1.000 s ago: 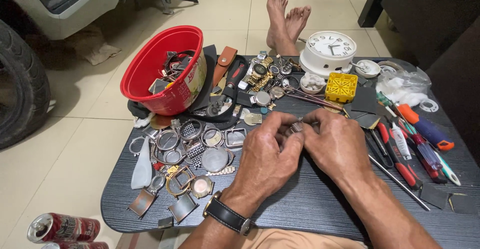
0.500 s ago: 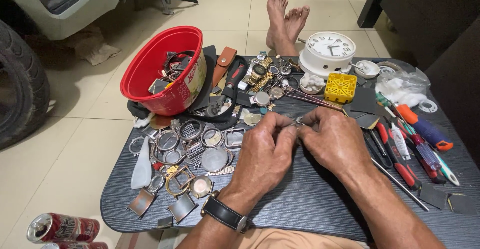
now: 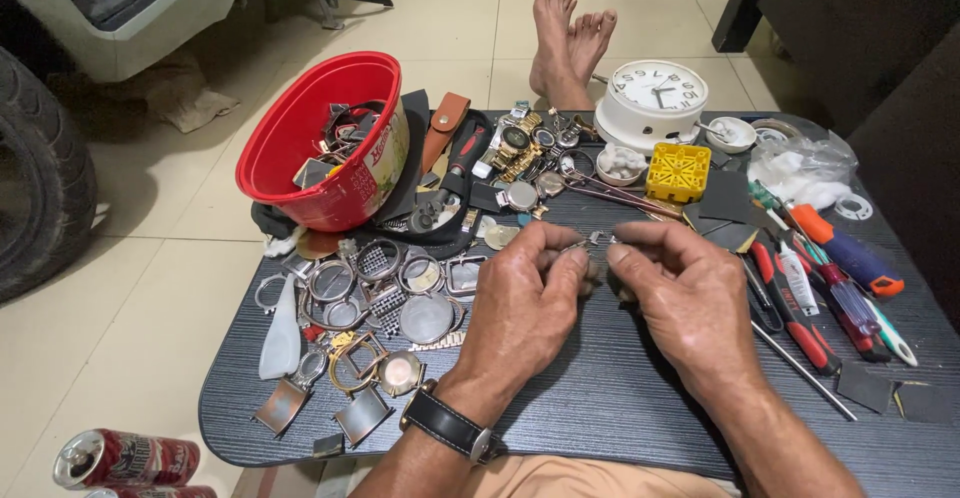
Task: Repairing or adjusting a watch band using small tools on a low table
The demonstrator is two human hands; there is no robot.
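While both hands meet over the middle of the dark desk [image 3: 620,408], the head view shows fine work in hand: the left hand [image 3: 525,308] and the right hand [image 3: 690,303] each pinch one end of a tiny metal part [image 3: 598,241], fingertips closed narrow on it, held just above the desk surface. That little part sits at twelve o'clock from the knuckles, between the two thumbs.

Judging from this, the fiddly piece is up and gripped but not yet fitted to anything; no watch case lies under the hands, so the job looks early to midway.

At nine o'clock from the hands lie loose watch cases and bezels [image 3: 400,293]; at ten o'clock a red bowl [image 3: 310,148] of parts; at twelve a white clock [image 3: 655,93] and a yellow holder [image 3: 678,171]; at three o'clock, screwdrivers [image 3: 835,283].

Hard to make out: what the part is, a link or a pin, I cannot tell. The fingers cover most of it. The left wrist wears a black-strapped watch [image 3: 450,425], its face turned away.
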